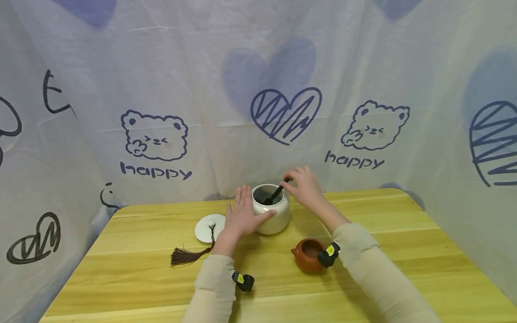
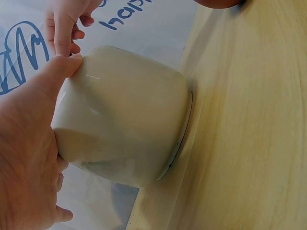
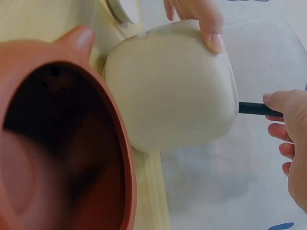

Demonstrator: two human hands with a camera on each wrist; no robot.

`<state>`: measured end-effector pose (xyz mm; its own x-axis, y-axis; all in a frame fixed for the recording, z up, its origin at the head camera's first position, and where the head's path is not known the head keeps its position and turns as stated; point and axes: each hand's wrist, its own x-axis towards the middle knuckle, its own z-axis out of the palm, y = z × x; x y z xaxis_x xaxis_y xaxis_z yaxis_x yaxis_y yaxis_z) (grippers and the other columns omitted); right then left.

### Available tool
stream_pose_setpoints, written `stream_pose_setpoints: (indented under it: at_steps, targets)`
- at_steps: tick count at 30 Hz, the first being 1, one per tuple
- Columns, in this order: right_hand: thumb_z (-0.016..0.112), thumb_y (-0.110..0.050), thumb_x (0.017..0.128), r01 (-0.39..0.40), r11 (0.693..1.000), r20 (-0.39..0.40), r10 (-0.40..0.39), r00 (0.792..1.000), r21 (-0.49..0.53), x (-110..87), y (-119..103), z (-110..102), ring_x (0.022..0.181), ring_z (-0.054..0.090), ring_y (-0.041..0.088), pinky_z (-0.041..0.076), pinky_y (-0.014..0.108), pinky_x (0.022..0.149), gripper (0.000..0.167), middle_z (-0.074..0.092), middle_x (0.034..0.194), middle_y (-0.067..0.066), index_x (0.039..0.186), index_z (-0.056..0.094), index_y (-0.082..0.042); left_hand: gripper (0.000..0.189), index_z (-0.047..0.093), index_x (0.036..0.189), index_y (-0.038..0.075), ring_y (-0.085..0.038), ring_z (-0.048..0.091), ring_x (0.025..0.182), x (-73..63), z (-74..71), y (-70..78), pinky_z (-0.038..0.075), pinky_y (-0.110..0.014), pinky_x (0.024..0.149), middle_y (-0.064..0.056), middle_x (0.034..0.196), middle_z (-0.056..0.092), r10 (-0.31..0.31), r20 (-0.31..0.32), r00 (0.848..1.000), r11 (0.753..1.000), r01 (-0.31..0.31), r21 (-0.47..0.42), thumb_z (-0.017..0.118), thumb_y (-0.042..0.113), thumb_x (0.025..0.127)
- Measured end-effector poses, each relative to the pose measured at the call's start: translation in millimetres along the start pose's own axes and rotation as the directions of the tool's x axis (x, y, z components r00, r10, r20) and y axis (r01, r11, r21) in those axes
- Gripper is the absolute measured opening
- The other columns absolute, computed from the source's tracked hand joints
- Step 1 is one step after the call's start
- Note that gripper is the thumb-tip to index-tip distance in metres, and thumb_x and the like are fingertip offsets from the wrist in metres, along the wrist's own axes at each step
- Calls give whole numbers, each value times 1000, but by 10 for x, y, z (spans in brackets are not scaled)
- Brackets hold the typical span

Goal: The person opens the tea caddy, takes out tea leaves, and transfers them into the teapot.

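Observation:
A white ceramic jar (image 1: pixel 273 220) stands with its mouth uncovered near the back of the table. My left hand (image 1: pixel 243 214) holds it at the side, thumb across the front near the rim and fingers along the left; the left wrist view shows the thumb (image 2: pixel 64 69) at the rim. Between thumb and fingers, my right hand (image 1: pixel 305 188) pinches the handle of a black spoon (image 1: pixel 278 194). The spoon slants down into the jar, its dark bowl just inside the mouth. In the right wrist view, the handle (image 3: pixel 254 108) sticks out past the rim.
A white lid (image 1: pixel 203 229) with a dark brown tassel (image 1: pixel 187 255) lies left of the jar. Under my right wrist sits a lidless reddish-brown clay teapot (image 1: pixel 304 262), large in the right wrist view. A printed cloth (image 1: pixel 226 161) hangs behind the wooden table (image 1: pixel 121 269).

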<state>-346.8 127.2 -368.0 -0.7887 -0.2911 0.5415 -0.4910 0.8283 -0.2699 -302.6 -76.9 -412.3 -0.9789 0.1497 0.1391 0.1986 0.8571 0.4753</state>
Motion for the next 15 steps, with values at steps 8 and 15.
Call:
stream_pose_setpoints:
  at_steps: [8, 15]
  targets:
    - [62, -41, 94, 9, 991, 34, -4, 999, -131, 39, 15, 42, 92, 56, 28, 47, 42, 83, 33, 67, 96, 9, 91, 69, -9, 112, 8, 158, 9, -29, 2, 154, -4, 5, -10, 10, -64, 119, -10, 166, 6, 0, -4, 1000, 1000, 0, -1, 53, 77, 81]
    - [50, -34, 102, 100, 984, 82, -89, 993, -150, 29, 47, 82, 93, 54, 30, 46, 44, 82, 32, 62, 98, 11, 91, 62, -7, 112, 7, 158, 10, -28, 1, 154, -6, 4, -5, 9, -63, 120, -9, 166, 6, -3, -1, 1000, 1000, 3, -12, 53, 77, 80]
